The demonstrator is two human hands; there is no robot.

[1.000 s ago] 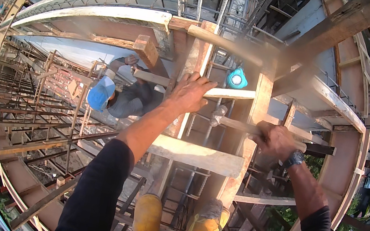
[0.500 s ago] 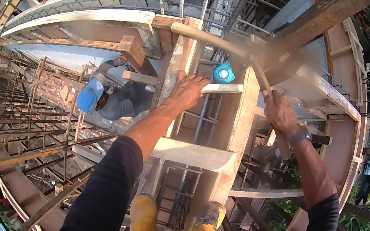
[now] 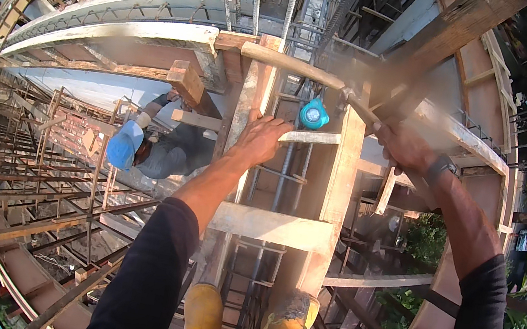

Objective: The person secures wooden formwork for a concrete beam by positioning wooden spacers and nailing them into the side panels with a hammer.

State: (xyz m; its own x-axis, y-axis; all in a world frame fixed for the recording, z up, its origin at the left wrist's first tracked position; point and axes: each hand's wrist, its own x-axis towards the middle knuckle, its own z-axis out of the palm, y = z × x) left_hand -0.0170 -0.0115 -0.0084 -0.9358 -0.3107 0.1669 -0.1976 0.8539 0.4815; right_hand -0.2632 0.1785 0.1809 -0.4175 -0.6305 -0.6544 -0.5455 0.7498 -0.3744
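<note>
My right hand [image 3: 400, 145] is wrapped around the wooden handle of a hammer [image 3: 362, 108]. Its head meets the wood near the top of the right formwork board [image 3: 343, 178], beside the end of a long wooden batten [image 3: 287, 62]. My left hand [image 3: 260, 140] presses on the left formwork board [image 3: 249, 103], fingers curled over the end of a short wooden strip [image 3: 311, 138] bridging the two boards. Just beyond that strip sits a teal, rounded case [image 3: 314, 115], which looks like a tape measure. Motion blurs my right hand slightly.
Steel rebar [image 3: 278, 188] runs between the boards, crossed by a wide wooden cleat [image 3: 270, 226]. My yellow boots [image 3: 202, 311] stand at the near end. Below left, a co-worker in a blue cap [image 3: 125, 143] is among scaffolding poles. A thick timber [image 3: 448, 38] slants overhead.
My right hand has moved slightly right, and the hammer's angle has changed. My left hand stays on the board and strip. The co-worker has shifted a little.
</note>
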